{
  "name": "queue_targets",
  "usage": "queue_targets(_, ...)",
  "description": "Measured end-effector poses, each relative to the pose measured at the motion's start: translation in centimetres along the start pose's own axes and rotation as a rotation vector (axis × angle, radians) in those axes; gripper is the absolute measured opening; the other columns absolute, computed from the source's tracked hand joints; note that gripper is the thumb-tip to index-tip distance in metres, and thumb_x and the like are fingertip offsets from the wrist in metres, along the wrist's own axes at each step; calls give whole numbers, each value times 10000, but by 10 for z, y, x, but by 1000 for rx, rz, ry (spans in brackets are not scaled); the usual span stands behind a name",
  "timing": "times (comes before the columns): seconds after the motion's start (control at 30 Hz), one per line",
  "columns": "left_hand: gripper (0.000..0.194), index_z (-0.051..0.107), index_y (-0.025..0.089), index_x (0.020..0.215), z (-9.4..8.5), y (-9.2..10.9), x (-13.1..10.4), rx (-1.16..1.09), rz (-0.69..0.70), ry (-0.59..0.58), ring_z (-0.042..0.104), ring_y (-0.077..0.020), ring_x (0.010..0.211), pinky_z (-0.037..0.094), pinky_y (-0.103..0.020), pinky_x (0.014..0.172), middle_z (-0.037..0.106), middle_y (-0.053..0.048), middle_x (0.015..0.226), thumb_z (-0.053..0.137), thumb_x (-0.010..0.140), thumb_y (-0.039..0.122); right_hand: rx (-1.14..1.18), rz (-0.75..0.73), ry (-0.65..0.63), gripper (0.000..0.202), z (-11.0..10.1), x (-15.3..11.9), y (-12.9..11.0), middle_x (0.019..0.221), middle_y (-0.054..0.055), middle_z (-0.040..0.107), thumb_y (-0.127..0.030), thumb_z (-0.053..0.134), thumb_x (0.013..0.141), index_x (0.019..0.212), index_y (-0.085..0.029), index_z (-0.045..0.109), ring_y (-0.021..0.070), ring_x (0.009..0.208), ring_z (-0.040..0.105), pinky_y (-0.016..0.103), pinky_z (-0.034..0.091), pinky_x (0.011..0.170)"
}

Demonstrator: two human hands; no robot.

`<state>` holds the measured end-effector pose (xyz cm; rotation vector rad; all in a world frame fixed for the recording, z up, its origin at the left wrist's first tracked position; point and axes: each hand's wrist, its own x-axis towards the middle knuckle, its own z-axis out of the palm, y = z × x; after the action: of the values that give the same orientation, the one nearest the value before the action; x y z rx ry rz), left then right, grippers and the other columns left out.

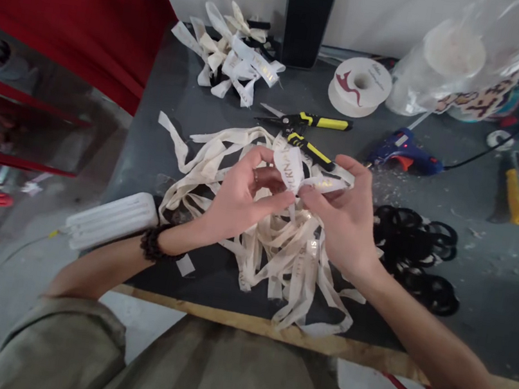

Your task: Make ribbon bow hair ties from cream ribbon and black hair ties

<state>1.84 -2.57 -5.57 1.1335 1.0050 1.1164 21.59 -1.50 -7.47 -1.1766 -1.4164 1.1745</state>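
And there the left hand [249,196] and right hand [346,217] pinched a ribbon [289,165] above the pile [311,261], seemingly mid-fold, which called for a steady grip.

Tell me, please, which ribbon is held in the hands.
The looped white ribbon, pinched by the left hand and right hand; the other ribbons rest on the table.
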Motion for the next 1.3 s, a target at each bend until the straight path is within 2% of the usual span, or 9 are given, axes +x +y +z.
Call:
queue_targets(0.17,549,602,283,1262,1,-1,0,67,61,2,713,-195,893,593,-366,848,722,-15,1039,956,858,396,-225,-264,124,707,-6,-1,-17,1572,166,498,-271,816,906,1471,-325,394,283,1150,772,437,694,833)
queue_targets(0.23,552,618,284,1276,3,0,0,79,59,2,705,-193,891,596,-364,847,718,-18,1033,957,854,393,-260,-282,115,696,-8,-1,-20,1554,170,502,-256,821,897,1458,-314,414,295,1190,754,424,687,814)
queue_targets(0.37,466,614,277,1259,6,3,-1,-18,-47,42,746,-224,988,613,-378,897,739,-28,1061,905,912,386,-137,-225,68,632,-8,2,-15,1459,126,596,-358,823,945,1432,-352,420,215,910,773,404,649,724)
queue_targets(0.57,460,647,259,1188,4,1,0,-111,-122,110,766,-240,1049,623,-376,931,768,-48,1145,951,858,363,-14,-199,207,484,-13,15,-19,933,-8,697,-434,808,974,1294,-398,447,238,862,741,452,613,827)
queue_targets(0.73,452,672,251,1154,4,5,3,-188,-161,163,746,-191,974,595,-329,905,751,-18,1050,980,826,304,105,-218,212,357,-12,20,-14,1078,21,722,-420,745,1030,1234,-381,454,224,893,737,446,627,832)
queue_targets(0.9,315,655,193,977,4,11,7,-372,-282,261,670,-106,852,550,-240,822,690,18,900,945,870,256,55,-150,11,256,-11,11,-14,1061,22,719,-563,613,1094,1200,-335,565,196,908,736,398,631,840)
queue_targets(1.03,278,684,182,971,5,14,6,-412,-297,264,656,-93,801,559,-228,778,690,19,882,933,889,274,-168,-171,-159,438,-12,5,-23,1165,49,784,-567,851,919,1211,-283,688,241,1029,769,373,626,804)
queue_targets(1.17,332,664,198,950,2,9,4,-417,-354,215,647,-91,760,560,-221,702,665,29,847,964,863,314,-295,-286,-109,303,-10,3,-28,1084,35,841,-413,877,923,1176,-272,790,227,947,795,370,636,790)
queue_targets(1.3,342,677,225,1012,-2,1,3,-430,-397,132,704,-117,855,599,-240,756,718,11,947,972,855,293,-274,-222,-61,170,-9,3,-30,1065,27,869,-366,818,974,1125,-292,845,229,911,822,387,656,784)
